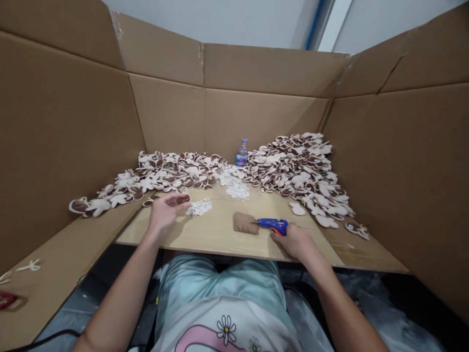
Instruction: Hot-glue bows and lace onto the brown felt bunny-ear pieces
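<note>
My left hand (166, 211) holds a small brown-and-cream oval piece (182, 199) at its fingertips, above a wooden board (216, 242). A white lace scrap (199, 208) lies just right of that hand. My right hand (293, 241) grips the handle of a blue hot glue gun (273, 225) with an orange trigger. The gun's nozzle points left, toward a rough brown fabric-covered piece (245, 223) lying on the board. Two large heaps of cream-and-brown fabric shapes (164, 171) (296, 173) spread along the board's far side.
Tall cardboard walls (168, 112) surround the work area on three sides. A plastic water bottle (242, 153) stands at the back between the heaps. More white lace (234, 188) lies near it. A red object (7, 299) and white scraps sit on the cardboard at lower left.
</note>
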A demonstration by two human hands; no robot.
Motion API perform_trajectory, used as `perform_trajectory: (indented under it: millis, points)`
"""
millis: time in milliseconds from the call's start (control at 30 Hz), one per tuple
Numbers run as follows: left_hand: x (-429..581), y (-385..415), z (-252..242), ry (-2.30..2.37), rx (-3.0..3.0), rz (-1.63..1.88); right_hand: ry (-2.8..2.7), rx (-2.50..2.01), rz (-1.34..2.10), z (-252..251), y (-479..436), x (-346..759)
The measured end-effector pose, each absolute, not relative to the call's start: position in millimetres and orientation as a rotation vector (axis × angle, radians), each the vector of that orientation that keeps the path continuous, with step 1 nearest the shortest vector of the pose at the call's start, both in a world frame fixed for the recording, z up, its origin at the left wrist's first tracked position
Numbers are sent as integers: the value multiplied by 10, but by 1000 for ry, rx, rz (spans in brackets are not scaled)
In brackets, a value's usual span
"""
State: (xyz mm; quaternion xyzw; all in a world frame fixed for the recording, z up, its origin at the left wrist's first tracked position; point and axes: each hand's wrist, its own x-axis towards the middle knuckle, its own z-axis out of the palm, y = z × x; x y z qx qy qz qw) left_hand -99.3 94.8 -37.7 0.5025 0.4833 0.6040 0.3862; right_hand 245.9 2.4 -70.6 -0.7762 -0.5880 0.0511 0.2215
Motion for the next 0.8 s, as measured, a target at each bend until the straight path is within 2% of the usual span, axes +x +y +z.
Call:
perform_trajectory:
  millis: [100, 233, 400, 600, 800]
  points:
    - [-954, 1030, -510, 1215, 1206, 1544, -1645, -2234, 141, -637, -35, 2434]
    - [-830, 1210, -610, 1175, 1137, 1488, -1688, -2392, -39, -482, -131, 2380]
    - [-631, 1329, -665, 1159, 1104, 1341, -1749, -2318, -41, -447, -231, 2296]
    - [-346, 1157, -730, 1101, 1060, 1324, -1933, -1868, -71, -571, -266, 1910]
    - [-409, 1012, -591, 1057, 1092, 1432, -2137, -1423, 138, -553, 82, 1285]
